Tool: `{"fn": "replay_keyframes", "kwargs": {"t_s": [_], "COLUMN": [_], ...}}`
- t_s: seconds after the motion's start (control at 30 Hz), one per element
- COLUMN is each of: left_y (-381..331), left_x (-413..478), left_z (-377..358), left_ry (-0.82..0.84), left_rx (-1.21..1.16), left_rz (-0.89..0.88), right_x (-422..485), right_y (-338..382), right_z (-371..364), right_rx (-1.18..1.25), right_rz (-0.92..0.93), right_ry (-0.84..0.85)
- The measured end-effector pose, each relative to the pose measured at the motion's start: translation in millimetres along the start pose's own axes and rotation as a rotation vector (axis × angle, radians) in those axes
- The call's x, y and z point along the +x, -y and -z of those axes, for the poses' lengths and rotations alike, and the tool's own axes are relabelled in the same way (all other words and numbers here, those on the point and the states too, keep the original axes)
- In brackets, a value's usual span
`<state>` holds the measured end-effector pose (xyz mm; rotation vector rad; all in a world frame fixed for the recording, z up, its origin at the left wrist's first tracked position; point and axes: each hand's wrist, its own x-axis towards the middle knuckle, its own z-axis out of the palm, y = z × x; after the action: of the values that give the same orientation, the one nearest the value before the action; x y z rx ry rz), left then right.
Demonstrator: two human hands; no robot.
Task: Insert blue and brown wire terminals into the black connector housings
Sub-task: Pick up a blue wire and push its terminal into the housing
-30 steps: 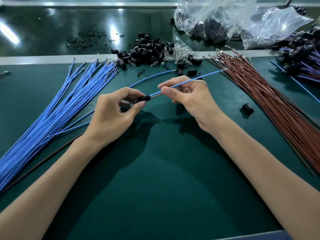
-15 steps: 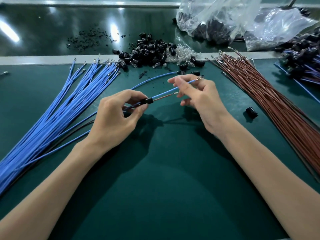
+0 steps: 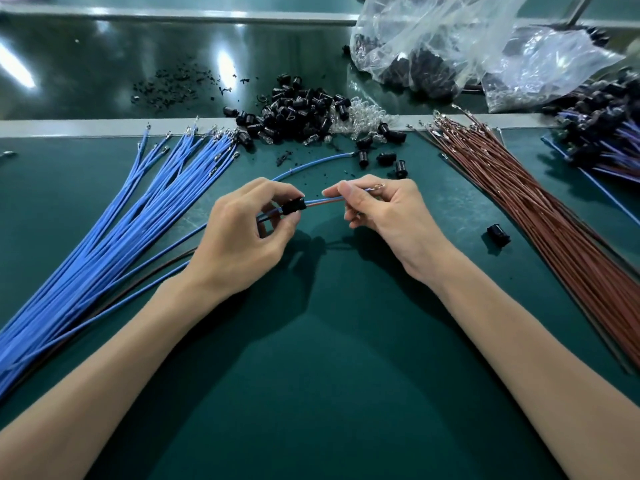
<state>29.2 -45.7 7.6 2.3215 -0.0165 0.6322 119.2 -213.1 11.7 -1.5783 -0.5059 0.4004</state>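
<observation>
Pinching the black housing (image 3: 294,206), left hand (image 3: 239,237) points it rightward along wires (image 3: 323,201) the right hand (image 3: 391,216) pinches.

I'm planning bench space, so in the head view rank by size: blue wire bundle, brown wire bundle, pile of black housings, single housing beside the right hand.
blue wire bundle and brown wire bundle, too alike to rank
pile of black housings
single housing

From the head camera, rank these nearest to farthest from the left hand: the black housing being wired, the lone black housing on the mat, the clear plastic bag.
1. Wired black housing: pinched in the left hand itself.
2. Lone black housing: on the mat, beyond the right hand pinching the wires.
3. Clear plastic bag: far back, on the right.
</observation>
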Motion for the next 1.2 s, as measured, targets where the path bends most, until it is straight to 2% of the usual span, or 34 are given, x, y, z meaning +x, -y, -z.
{"fn": "replay_keyframes", "kwargs": {"t_s": [0.3, 0.63, 0.83, 1.03, 1.2], "left_y": [6.4, 11.5, 12.6, 11.0, 6.9], "left_x": [4.4, 3.8, 2.5, 2.5, 1.6], "left_z": [-3.9, -4.8, -6.7, -7.5, -9.5], "left_ry": [0.012, -0.023, 0.013, 0.015, 0.065], "left_rx": [0.080, 0.110, 0.103, 0.096, 0.051], "left_rz": [-0.081, -0.097, -0.137, -0.130, -0.160], "right_x": [-0.1, 3.4, 0.9, -1.1, -4.4], "right_y": [-2.9, -4.4, -6.3, -2.4, -2.5], "right_z": [-3.1, -2.6, -7.1, -9.4, -15.3], "right_rx": [-0.043, 0.126, -0.085, -0.145, -0.409], "right_rz": [0.102, 0.118, 0.111, 0.085, 0.160], "right_ry": [-0.006, -0.128, -0.082, -0.054, 0.023]}}
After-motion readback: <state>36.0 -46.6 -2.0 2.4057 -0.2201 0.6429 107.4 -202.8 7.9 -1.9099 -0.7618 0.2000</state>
